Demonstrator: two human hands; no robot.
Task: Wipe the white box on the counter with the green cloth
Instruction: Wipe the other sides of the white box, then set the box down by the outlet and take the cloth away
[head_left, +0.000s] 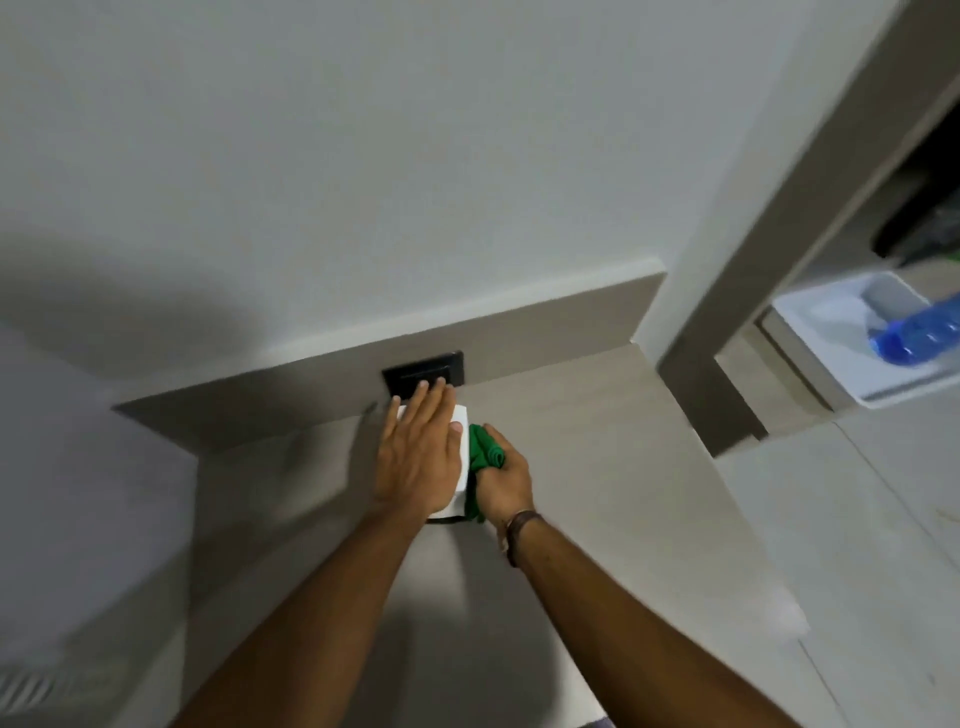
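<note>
From the head camera, a small white rectangular box stood on the pale beige stone-look counter, just below centre of frame, close in front of a black rectangular wall socket plate set into the beige upstand at the box's 12 o'clock. The left hand lay flat on top of the box with its fingers stretched straight toward 12 o'clock, palm down and grasping nothing, covering most of the lid. Only the box's right edge and near right corner showed beside the hand.

The right hand was at the box's 3 o'clock, clenched around a bunched bright green cloth. The cloth was pressed against the right side face of the box, with a strip of it hanging down near the wrist at 6 o'clock. A dark brown band circled the right wrist. Both bare forearms reached in from the bottom edge.

At 3 o'clock, well apart from the box and beyond a beige vertical panel, a white plastic tray held a blue translucent bottle lying on its side. The frame was slightly blurred.
</note>
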